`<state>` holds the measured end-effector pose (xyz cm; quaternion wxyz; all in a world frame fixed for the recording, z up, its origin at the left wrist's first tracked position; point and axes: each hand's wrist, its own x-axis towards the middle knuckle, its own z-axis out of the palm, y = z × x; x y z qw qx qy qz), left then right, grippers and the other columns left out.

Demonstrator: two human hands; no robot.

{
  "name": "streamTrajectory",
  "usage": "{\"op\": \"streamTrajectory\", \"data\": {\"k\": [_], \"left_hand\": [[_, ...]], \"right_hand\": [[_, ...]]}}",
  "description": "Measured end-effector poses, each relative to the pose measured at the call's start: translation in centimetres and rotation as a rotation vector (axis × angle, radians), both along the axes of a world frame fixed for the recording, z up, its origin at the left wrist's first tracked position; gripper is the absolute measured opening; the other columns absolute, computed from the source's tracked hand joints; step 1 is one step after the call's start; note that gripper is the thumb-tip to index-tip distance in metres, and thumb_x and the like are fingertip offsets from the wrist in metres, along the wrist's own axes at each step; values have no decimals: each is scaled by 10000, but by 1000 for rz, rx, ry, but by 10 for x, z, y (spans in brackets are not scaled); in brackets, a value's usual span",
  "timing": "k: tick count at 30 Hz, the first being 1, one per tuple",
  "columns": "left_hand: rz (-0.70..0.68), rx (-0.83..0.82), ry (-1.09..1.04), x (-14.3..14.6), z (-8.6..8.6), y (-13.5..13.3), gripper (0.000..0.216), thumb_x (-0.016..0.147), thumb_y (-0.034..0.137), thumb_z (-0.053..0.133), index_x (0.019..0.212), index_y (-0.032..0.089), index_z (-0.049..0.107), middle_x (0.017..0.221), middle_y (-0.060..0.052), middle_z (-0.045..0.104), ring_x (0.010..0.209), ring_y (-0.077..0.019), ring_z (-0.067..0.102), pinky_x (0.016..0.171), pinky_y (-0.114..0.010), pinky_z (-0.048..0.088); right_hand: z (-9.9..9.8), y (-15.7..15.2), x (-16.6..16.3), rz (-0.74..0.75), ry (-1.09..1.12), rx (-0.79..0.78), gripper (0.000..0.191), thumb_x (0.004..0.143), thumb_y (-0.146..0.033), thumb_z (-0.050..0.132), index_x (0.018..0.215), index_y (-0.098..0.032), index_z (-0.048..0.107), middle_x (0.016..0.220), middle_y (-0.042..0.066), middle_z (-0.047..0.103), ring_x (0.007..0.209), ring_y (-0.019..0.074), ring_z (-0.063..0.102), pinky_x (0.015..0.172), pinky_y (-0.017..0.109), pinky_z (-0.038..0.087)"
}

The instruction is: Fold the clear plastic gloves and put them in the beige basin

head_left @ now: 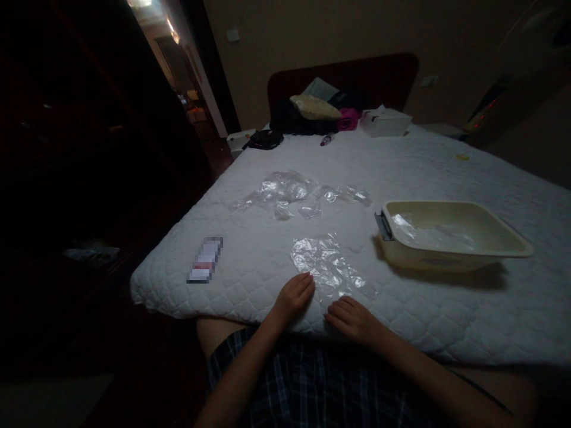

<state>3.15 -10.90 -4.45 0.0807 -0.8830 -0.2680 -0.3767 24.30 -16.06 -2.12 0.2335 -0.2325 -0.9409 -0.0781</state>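
Observation:
A clear, crinkled plastic bag lies spread on the white quilted bed in front of me. My left hand rests on its near left edge, fingers lying fairly flat and close together. At the near edge of the bag is my right hand, palm down with the fingers loosely bent and lying on the bedding. Neither hand lifts anything. Farther up the bed is a loose heap of similar clear plastic bags. To the right stands a cream plastic basin with dark handles and some clear plastic inside.
A phone with a blurred screen lies left on the quilted bed. Toward the headboard are a pillow, a white box, a small bottle and a black bag. The room is dim.

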Motion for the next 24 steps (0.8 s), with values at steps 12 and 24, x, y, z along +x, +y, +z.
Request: {"op": "streamTrajectory", "data": {"k": [12,24], "left_hand": [[31,-65,66,3,3,-1,242,829,118,460,1051,142,554,1066,-115,609,1084,-216,515,875,-406,476],[18,-86,120,2,4,1,259,836,144,457,1080,154,544,1118,-128,578,1120,-230,483,879,-424,463]], "right_hand": [[36,10,12,-161,271,-331,160,845,-209,456,913,-189,599,803,71,634,752,167,558,683,314,439],[70,67,6,-189,327,-664,196,831,-340,488,874,-197,615,812,43,637,751,156,579,693,284,446]]}}
